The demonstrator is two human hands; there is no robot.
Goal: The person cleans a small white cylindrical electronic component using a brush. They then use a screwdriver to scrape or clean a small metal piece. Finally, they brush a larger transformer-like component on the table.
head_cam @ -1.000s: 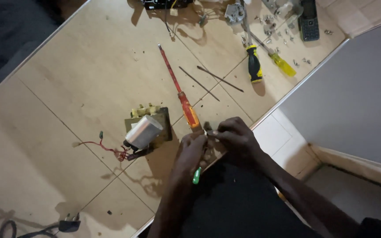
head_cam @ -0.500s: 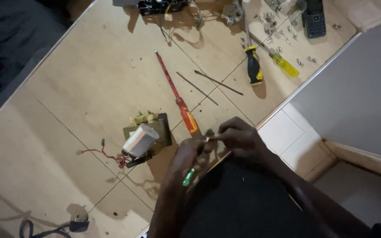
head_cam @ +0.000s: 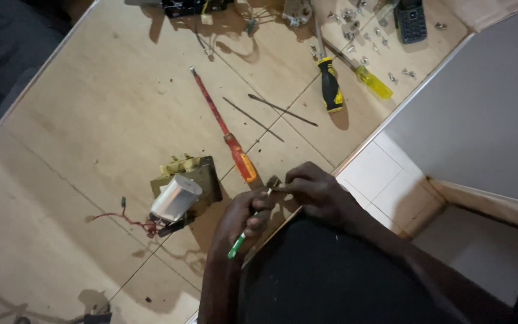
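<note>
Your left hand (head_cam: 244, 216) grips a green-handled screwdriver (head_cam: 237, 245), tip on a small part (head_cam: 273, 183) your right hand (head_cam: 316, 192) pinches steady above the worktop (head_cam: 91, 120).

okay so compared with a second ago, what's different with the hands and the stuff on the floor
The left hand has slid its grip along the small green-handled tool, so more of the handle now sticks out below the fist. The right hand still pinches a tiny part against the tool's tip. The tools and parts on the floor only look shifted because the camera moved: the red screwdriver, the transformer with its silver cylinder and the two yellow-handled screwdrivers lie as before.
</note>
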